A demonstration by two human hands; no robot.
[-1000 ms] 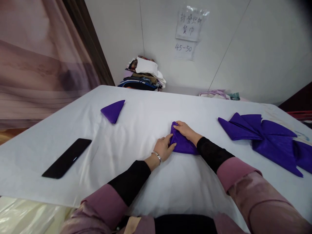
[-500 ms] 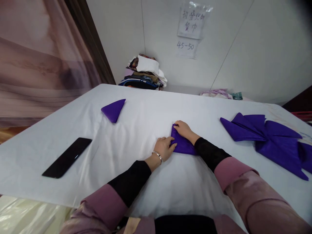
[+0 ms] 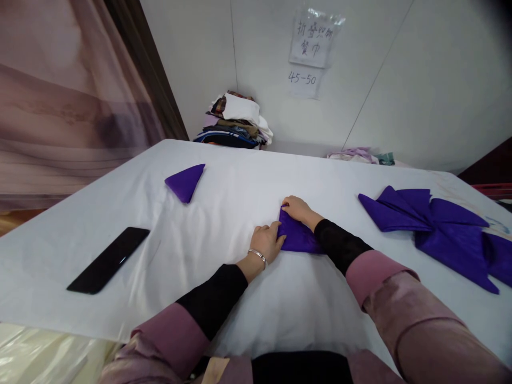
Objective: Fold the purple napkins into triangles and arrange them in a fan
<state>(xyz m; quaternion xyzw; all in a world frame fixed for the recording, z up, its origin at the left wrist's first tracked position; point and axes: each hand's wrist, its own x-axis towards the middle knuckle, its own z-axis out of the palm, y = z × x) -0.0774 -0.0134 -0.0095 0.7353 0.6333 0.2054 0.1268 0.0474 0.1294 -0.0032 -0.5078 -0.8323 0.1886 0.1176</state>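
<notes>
A purple cloth napkin (image 3: 298,237), folded to a triangle, lies on the white-covered table (image 3: 240,181) in front of me. My right hand (image 3: 298,209) pinches its far corner between thumb and fingers. At the napkin's left edge, my left hand (image 3: 267,241) has thumb and fingers closed on the fabric; a silver bracelet circles that wrist. Part of the napkin's right side is hidden under my right forearm. Off to the left sits a smaller folded purple napkin (image 3: 186,183), apart from both hands.
Several purple napkins (image 3: 440,226) lie loosely piled on the right. A black phone-like slab (image 3: 109,261) rests at the left. Behind the table are a stack of folded clothes (image 3: 240,120), more cloth (image 3: 356,155) and a wall with a handwritten sign (image 3: 311,42).
Both hands keep their hold on the napkin and have barely shifted. The whole view has moved slightly.
</notes>
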